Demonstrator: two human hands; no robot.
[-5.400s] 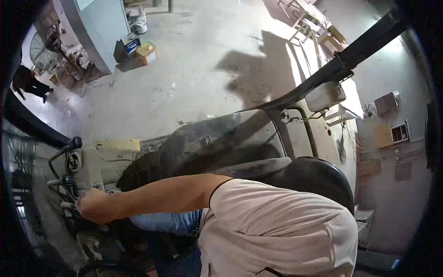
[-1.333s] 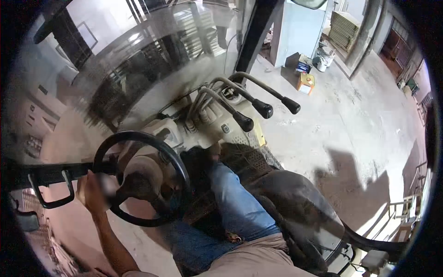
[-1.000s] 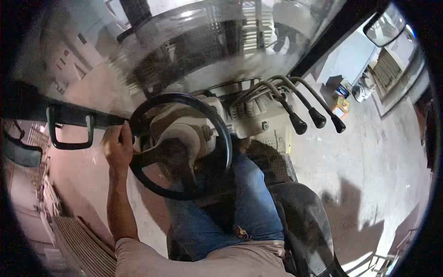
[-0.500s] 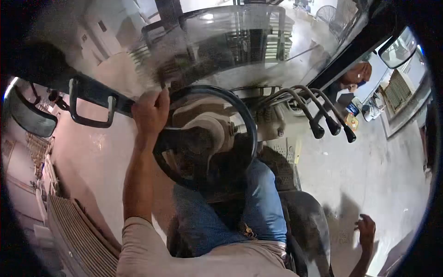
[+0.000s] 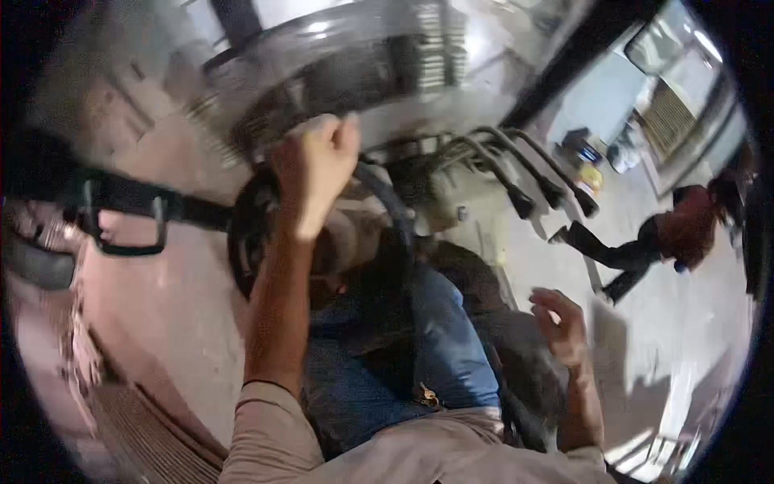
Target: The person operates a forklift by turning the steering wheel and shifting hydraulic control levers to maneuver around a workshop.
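Gripping the round, black steering wheel (image 5: 398, 218), ahead of the blue-jeaned lap (image 5: 453, 351), with curled left hand (image 5: 318, 153).
Holding right hand (image 5: 562, 323) in mid-air, with fingers loosely bent and parted.

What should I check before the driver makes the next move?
1. Left hand on the steering wheel: ok, it looks closed on the upper rim, though blurred.
2. Right hand free: ok, raised with fingers spread, holding nothing.
3. Right hand off the levers: ok, there is a gap between them.
4. Right side free of people: not ok, another person is there, legs apart as if striding.
5. Mirror readable: cannot tell, too blurred.
6. Feet well placed: cannot tell, out of sight.
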